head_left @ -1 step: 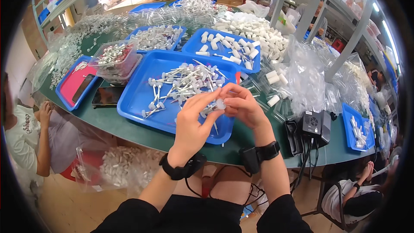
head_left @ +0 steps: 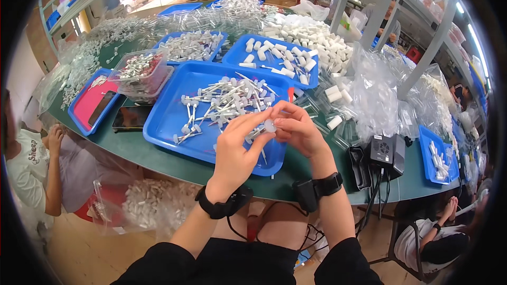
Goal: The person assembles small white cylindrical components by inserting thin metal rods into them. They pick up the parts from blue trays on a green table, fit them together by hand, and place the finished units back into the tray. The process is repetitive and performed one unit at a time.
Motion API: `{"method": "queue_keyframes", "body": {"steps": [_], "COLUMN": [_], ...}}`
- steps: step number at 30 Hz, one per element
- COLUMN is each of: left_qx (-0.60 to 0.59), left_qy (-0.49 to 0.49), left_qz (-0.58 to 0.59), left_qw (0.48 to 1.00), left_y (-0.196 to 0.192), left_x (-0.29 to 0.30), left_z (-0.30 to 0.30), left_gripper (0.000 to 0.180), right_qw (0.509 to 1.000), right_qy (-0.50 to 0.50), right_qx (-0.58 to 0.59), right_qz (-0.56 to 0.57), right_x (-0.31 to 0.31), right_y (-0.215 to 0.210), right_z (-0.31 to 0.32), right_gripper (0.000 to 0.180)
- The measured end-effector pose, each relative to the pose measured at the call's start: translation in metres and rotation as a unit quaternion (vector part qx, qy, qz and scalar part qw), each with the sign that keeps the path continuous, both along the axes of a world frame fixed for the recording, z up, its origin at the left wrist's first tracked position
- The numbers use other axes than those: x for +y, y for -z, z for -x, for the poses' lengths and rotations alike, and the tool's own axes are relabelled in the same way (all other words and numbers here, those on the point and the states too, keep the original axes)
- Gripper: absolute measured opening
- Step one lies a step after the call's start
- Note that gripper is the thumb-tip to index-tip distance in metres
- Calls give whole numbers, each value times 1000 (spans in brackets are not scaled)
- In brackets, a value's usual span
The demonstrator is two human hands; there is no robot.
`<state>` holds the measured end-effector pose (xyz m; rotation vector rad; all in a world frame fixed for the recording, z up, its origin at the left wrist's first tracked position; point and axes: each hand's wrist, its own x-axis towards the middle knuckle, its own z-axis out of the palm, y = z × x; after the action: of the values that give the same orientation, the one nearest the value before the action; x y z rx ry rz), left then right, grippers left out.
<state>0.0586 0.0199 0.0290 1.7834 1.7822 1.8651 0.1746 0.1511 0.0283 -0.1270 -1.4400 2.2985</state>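
My left hand and my right hand meet over the front right of a large blue tray. Between their fingertips is a small part with a pale translucent round cap. The left thumb and fingers pinch it from one side. From the other, the right fingertips close on the cap. Fingers hide the rest of this part. A pile of white sticks with pale caps lies in the tray under and beyond my hands.
Behind stand a blue tray of white cylinders, another of capped pieces and clear tubs. Phones lie left. Clear tubes, plastic bags and a black device are right. People sit at both sides.
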Motion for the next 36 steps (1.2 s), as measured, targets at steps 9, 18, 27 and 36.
{"method": "queue_keyframes", "body": {"steps": [9,18,27,36], "left_qx": [-5,-115,-112,-93], "left_qy": [-35,-20,5,-39], "left_qz": [66,80,83,115], "left_qw": [997,990,990,988], "left_y": [1,7,6,-1], "left_x": [-2,-35,-44,-75], "left_z": [-5,-1,-7,7], "left_gripper": [29,28,27,27], "right_qw": [919,548,456,443], "right_qy": [214,649,658,726], "right_qx": [-106,14,-387,-244], "right_qz": [-315,-527,-458,-467], "right_x": [1,-91,-58,-118], "right_y": [-21,-134,-91,-95], "right_z": [-13,-220,-288,-242], "right_gripper": [18,28,30,33]}}
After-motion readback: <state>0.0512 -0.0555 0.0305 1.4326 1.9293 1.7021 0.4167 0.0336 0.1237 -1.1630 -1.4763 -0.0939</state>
